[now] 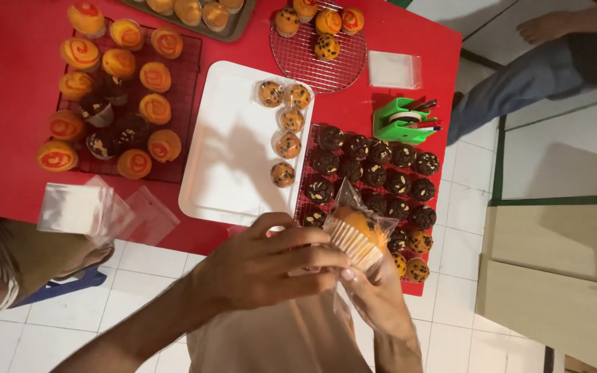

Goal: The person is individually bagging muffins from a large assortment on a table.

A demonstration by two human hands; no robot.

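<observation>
Both hands, left (271, 266) and right (374, 290), pinch fingers closed around a bagged orange muffin (357, 231) between them.

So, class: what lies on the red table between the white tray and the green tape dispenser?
In the head view, a red wire rack of dark chocolate muffins lies between the white tray and the green tape dispenser.

Tray of muffins (195, 12) cut by top edge; right hand (380, 295) mostly behind bagged muffin (358, 233).
</observation>
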